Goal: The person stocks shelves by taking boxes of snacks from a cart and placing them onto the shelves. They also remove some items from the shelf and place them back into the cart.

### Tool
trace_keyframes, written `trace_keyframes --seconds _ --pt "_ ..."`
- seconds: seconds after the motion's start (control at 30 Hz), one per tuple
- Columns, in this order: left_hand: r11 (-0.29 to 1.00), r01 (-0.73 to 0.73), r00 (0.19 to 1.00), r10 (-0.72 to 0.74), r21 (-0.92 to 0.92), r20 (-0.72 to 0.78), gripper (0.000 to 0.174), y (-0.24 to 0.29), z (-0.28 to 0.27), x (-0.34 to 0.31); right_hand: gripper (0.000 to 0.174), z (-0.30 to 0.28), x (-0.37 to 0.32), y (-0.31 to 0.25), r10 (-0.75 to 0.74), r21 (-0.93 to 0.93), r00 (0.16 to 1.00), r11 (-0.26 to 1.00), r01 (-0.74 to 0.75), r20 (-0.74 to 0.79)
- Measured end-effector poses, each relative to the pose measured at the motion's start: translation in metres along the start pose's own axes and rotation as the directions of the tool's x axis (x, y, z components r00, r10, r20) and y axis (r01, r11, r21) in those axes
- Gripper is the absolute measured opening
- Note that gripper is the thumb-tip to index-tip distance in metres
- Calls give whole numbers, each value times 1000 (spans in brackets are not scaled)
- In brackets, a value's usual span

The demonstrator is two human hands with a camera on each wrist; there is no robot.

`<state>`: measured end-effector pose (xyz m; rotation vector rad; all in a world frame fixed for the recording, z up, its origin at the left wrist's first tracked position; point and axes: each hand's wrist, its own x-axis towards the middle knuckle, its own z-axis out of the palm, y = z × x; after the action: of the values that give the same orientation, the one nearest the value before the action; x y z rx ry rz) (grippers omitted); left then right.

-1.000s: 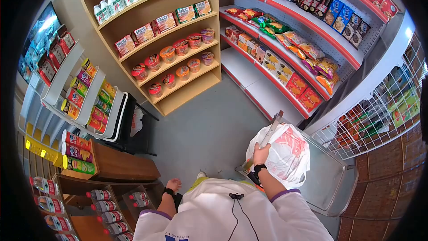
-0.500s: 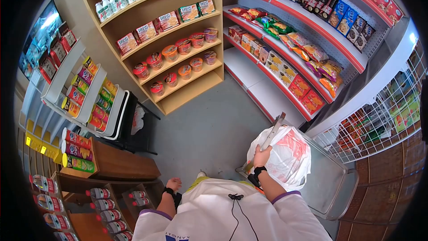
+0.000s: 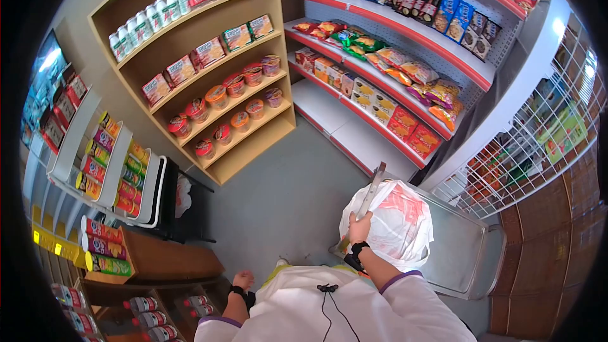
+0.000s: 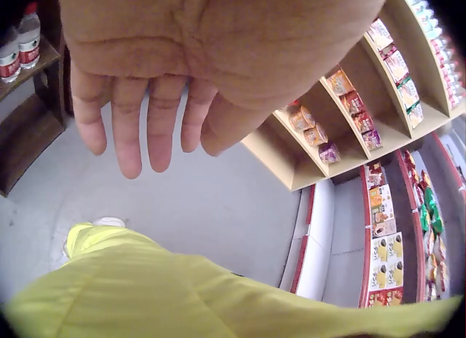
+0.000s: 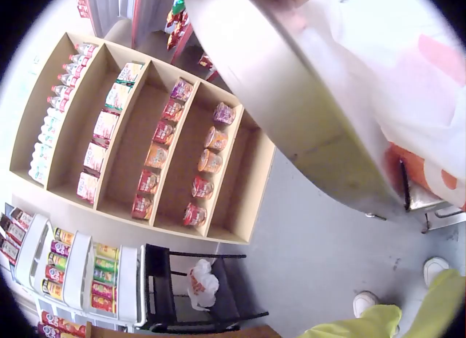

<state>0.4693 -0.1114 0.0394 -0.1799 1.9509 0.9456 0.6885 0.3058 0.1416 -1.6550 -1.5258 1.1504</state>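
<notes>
My right hand (image 3: 360, 228) grips a flat metal bar (image 3: 372, 193) that stands at the near side of a metal platform cart (image 3: 462, 259). A bulging white plastic bag (image 3: 399, 228) with red print sits on the cart, right beside that hand. In the right wrist view the broad metal bar (image 5: 291, 97) crosses in front of the bag (image 5: 378, 76), and only a little of the hand shows at the top. Low by my left side hangs my left hand (image 3: 242, 280); in the left wrist view its fingers (image 4: 162, 127) are loosely extended with nothing in them.
Ahead stands a wooden shelf (image 3: 250, 152) with cup noodles, boxes and bottles. Red-edged store shelves (image 3: 329, 130) hold snacks at the right, beside a white wire rack (image 3: 506, 177). Chip cans fill a white rack (image 3: 155, 212) at left, near a black chair (image 3: 168, 196) and wooden cabinet (image 3: 171, 259).
The head view has swung a little to the right, so the shelves sit farther left. My right hand keeps its grip on the bar, and my left hand still hangs down.
</notes>
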Motion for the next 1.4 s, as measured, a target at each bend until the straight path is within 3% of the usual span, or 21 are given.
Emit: trace_keyframes --seconds 0.3,0.5,0.67,1.2,1.27,1.3,1.37,1.4 --pt "1000 -3 1000 3 4 1 22 18 6 -13 50 -5 -7 -13 -60 -51 997 997 57 -52" --pt "998 -41 999 42 -40 12 16 5 -6 -3 47 -5 -8 -17 -95 -65 989 994 88 -110" --pt "999 42 997 -42 9 -59 14 15 -5 -4 51 -8 -11 -20 -63 -63 995 996 59 -78" --pt "999 -34 999 34 -42 -2 17 7 -2 20 51 -7 -11 -18 -58 -69 996 996 54 -66" --pt "963 133 971 -79 -235 225 16 3 -11 28 51 -6 -11 -18 -57 -67 996 996 53 -64" --pt "962 135 971 -81 -237 225 16 -3 -9 30 51 -6 -11 -18 -54 -63 996 997 50 -64" --pt "998 35 999 -35 -60 -7 13 -2 0 18 51 -6 -11 -19 -63 -67 996 996 58 -68" --pt "997 37 999 -37 -61 -8 13 0 -2 16 51 -6 -11 -19 -71 -70 995 995 66 -75"
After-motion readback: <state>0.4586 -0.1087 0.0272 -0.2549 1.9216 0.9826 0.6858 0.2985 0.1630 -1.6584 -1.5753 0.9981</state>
